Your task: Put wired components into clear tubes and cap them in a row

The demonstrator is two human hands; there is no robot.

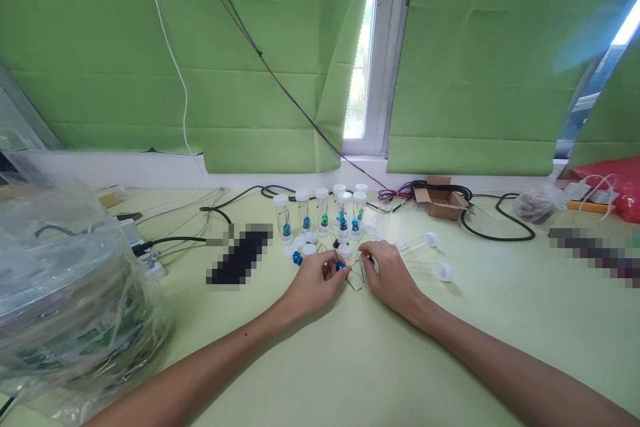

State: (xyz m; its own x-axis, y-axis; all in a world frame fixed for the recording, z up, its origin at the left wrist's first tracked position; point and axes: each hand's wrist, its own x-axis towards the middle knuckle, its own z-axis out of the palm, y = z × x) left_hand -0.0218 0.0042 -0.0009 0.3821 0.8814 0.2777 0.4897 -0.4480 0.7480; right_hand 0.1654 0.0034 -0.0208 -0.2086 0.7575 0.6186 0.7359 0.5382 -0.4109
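Note:
My left hand (316,279) is closed, thumb and fingers pinching a small shiny blue metal part (341,266). Just to its right, my right hand (390,275) has its fingers curled together around something too small to make out. Thin bent metal rods (356,285) lie on the table between the two hands. Behind them stand several clear tubes (281,217) with white caps, each with a small blue or green part and thin rods inside. Another blue part (297,258) and loose white caps (309,250) lie beside my left hand.
Clear tubes (417,244) and a white cap (445,272) lie to the right. A small open cardboard box (440,203) and black cables (520,238) sit behind. Left is a large plastic-wrapped reel (75,293). Blurred dark patches cover both sides.

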